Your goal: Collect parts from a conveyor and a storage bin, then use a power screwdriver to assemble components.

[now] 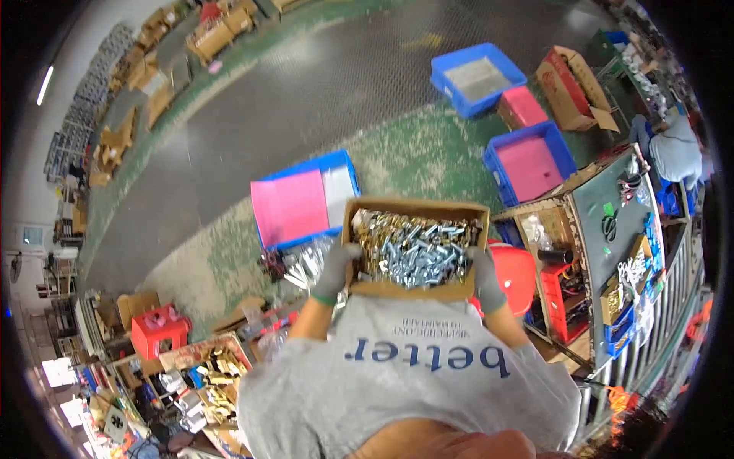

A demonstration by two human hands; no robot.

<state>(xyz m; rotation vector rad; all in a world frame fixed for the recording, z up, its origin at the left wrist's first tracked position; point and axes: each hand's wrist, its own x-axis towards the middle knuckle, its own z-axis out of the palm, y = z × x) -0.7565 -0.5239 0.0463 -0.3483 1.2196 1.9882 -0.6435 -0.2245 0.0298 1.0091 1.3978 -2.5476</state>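
Between left hand (336,271) and right hand (487,281) — box (411,291) of fasteners (417,252), in their grasp.

Between the grey-gloved left hand (335,273) and the grey-gloved right hand (487,281) is an open, rectangular brown cardboard box (413,291), with silver metal bolts (428,256) inside and gold-coloured metal pieces (375,233) toward its left and far sides. Beyond the grip, leftward, a flat pink sheet (287,206) lies over a rectangular blue plastic crate (336,163). Beyond and rightward stand two further rectangular blue plastic crates (501,174) (one farther out than the other). Right of the grip, a dark-topped wooden workbench (592,199) bears black-handled scissors (609,225).
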